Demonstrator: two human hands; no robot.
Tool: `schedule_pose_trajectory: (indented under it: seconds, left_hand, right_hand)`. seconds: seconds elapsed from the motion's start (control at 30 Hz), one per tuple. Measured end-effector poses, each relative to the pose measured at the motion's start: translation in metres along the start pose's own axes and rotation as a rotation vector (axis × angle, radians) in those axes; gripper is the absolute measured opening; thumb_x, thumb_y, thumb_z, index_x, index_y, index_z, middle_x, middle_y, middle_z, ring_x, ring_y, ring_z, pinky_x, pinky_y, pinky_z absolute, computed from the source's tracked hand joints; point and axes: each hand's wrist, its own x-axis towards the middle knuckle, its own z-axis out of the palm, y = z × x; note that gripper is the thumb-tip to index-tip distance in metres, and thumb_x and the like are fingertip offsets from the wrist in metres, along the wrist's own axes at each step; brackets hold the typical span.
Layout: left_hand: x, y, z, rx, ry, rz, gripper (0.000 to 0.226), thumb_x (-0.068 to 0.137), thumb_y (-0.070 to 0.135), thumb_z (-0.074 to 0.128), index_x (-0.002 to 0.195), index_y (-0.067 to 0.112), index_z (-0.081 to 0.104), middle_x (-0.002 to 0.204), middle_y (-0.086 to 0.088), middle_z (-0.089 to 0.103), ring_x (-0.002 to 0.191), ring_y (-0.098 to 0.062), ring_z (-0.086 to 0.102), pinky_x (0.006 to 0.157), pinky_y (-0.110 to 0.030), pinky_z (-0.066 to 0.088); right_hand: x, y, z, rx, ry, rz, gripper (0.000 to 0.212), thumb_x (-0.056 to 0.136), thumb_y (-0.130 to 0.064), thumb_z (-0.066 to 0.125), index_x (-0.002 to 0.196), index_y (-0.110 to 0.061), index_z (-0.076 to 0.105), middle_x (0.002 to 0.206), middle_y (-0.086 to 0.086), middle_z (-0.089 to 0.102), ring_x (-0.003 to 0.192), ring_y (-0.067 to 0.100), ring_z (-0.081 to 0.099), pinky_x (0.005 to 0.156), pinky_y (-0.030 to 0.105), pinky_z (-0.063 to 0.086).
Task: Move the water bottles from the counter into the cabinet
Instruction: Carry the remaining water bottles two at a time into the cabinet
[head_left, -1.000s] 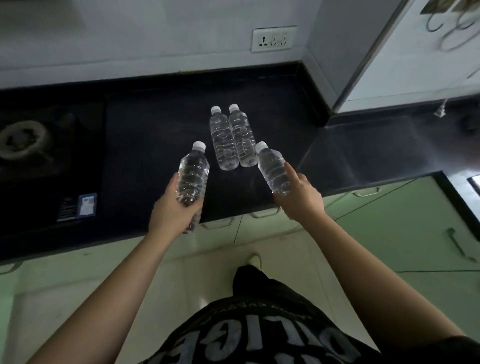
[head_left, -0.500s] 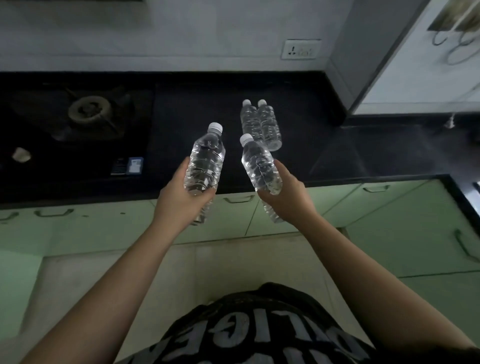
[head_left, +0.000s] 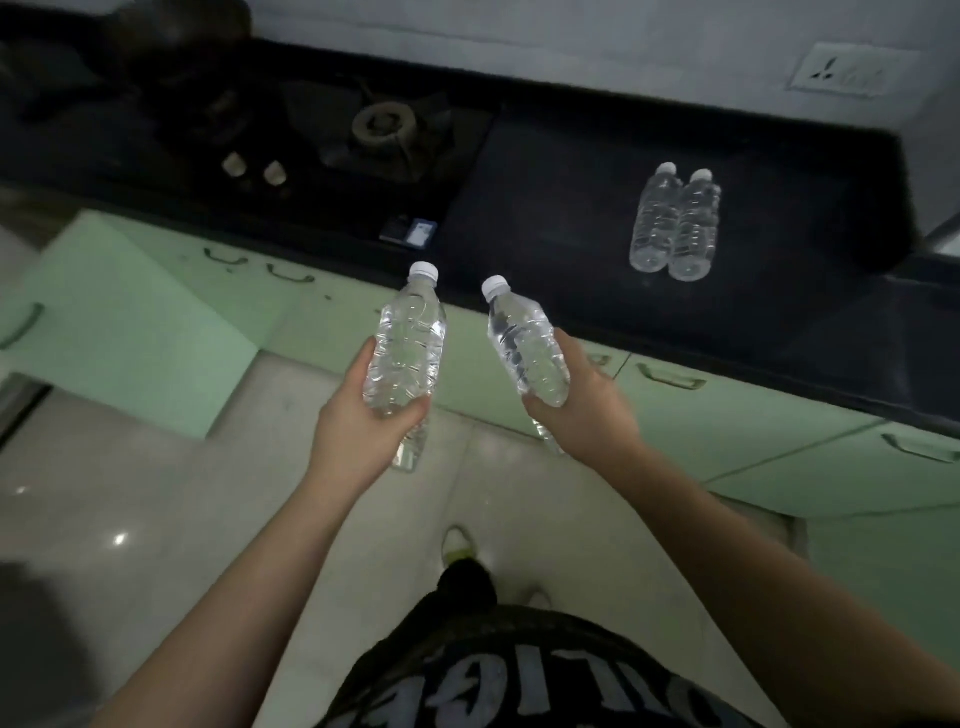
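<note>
Above a pale tiled floor (head_left: 156, 493), the left hand (head_left: 358, 436) grips one water bottle (head_left: 408, 345) and the right hand (head_left: 587, 410) grips another bottle (head_left: 524, 345), caps pointing away, before green cabinet fronts (head_left: 145, 332). Beyond, two bottles (head_left: 675, 223) lie touching on the black worktop (head_left: 545, 208), right of a gas burner (head_left: 384, 122) below a wall socket (head_left: 847, 75).

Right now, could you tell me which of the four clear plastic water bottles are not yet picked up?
The two clear plastic water bottles standing side by side on the black counter; the others are held.
</note>
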Motion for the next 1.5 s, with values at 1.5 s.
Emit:
schedule_pose_trajectory:
  seconds: [1.5]
  left_hand:
    - [-0.072,-0.328,-0.451,-0.045,0.815,-0.466,0.080,0.077,0.043,0.075,0.143,0.044,0.029,0.119,0.019,0.058,0.102,-0.008,0.062,0.083,-0.030,0.051]
  right_hand:
    - [-0.038,-0.470,0.489,-0.132,-0.717,-0.809,0.084,0.079,-0.047,0.069,0.147,-0.041,0.020,0.141,-0.002,0.051,0.119,0.023,0.055,0.087,0.033,0.044]
